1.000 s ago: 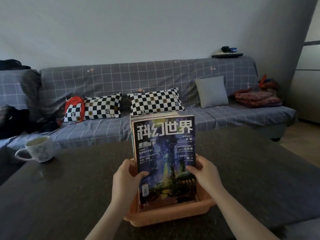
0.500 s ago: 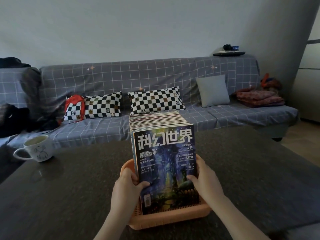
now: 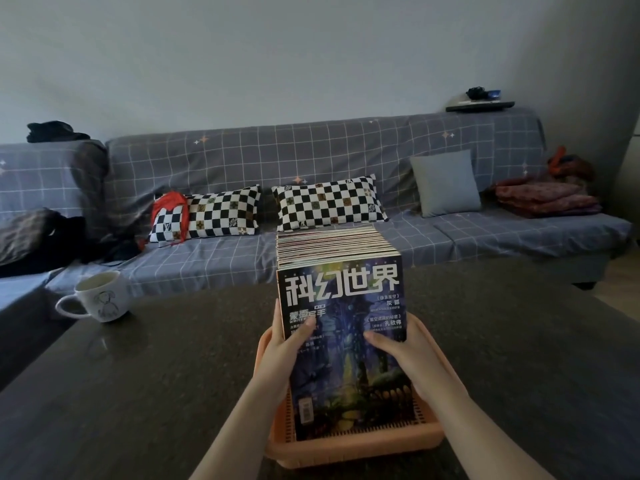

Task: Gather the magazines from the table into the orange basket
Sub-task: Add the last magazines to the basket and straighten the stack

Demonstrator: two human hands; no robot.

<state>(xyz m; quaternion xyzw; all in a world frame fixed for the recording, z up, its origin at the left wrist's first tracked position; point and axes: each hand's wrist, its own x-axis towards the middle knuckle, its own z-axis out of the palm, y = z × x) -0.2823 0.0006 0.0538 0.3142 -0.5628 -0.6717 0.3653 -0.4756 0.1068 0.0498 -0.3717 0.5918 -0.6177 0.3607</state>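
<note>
The stack of magazines (image 3: pixel 341 341) stood on edge inside the orange basket (image 3: pixel 353 445) near the surface's (image 3: pixel 156 393) front edge, left hand (image 3: pixel 282 358) and right hand (image 3: pixel 403 351) each curled round a side of it. Honestly that tall pack could've fanned out or tipped the light basket if either grip slackened unevenly.

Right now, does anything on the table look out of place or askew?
Nothing stands out. The magazines stand squared in the orange basket, steadied by the left hand and right hand.
</note>
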